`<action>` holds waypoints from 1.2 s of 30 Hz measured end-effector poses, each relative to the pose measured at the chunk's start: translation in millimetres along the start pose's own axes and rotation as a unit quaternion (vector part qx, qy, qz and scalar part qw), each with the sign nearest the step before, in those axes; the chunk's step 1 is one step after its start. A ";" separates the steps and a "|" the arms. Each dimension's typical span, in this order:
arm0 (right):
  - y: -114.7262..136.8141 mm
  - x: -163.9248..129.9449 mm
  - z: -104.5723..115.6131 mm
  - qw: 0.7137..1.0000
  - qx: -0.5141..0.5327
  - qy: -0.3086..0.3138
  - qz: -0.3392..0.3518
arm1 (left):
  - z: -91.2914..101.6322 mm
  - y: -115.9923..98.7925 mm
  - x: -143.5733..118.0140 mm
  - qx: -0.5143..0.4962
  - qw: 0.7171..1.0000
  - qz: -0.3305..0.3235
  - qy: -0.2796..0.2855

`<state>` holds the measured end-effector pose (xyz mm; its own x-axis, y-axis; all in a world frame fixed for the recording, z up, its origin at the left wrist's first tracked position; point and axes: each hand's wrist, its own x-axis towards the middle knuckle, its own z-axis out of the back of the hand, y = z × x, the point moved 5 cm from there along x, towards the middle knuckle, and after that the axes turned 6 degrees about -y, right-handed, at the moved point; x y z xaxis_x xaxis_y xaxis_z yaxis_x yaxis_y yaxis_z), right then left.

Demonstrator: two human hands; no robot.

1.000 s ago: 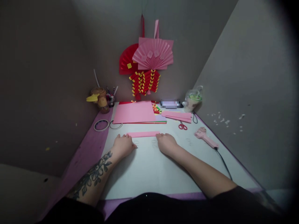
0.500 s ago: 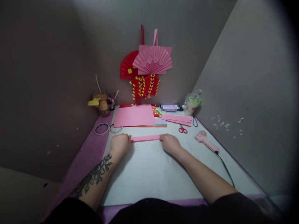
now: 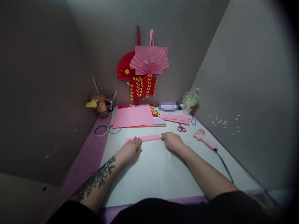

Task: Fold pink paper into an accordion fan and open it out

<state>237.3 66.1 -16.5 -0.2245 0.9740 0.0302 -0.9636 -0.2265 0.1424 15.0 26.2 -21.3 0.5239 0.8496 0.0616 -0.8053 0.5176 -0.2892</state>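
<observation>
A long folded pink paper strip (image 3: 149, 137) lies flat on the white table top (image 3: 151, 174). My left hand (image 3: 129, 150) rests palm down with its fingertips pressing the strip a little in from its left end. My right hand (image 3: 172, 141) holds the strip's right end with its fingertips. Both forearms reach in from the bottom of the view; the left one bears a tattoo.
Behind the strip lies a stack of pink and coloured paper sheets (image 3: 133, 115), more pink strips (image 3: 175, 118), red scissors (image 3: 181, 128) and a pink glue gun (image 3: 205, 139) with a black cord. Tape rolls (image 3: 101, 130) sit left. Paper fans (image 3: 147, 62) hang on the wall.
My left hand has slid right along the strip, uncovering its left end. The right hand stays at the right end. The view has shifted slightly.
</observation>
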 end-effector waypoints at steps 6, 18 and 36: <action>-1.5 0.2 12.1 0.993 0.035 -0.110 -0.005 | 2.3 -1.1 -1.3 -0.001 1.000 0.013 0.012; 16.6 10.9 -9.2 0.988 0.050 -0.105 0.099 | 8.9 8.2 3.8 0.050 0.995 0.004 -0.085; 28.8 6.9 -5.0 0.972 0.096 -0.141 0.162 | 19.1 18.8 10.0 0.067 0.990 0.040 -0.117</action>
<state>207.3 66.3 -17.1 -0.4358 0.8202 0.3707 -0.7980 -0.5426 0.2622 -0.3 46.4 -7.9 0.3902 0.8808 0.2682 -0.8797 0.4426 -0.1740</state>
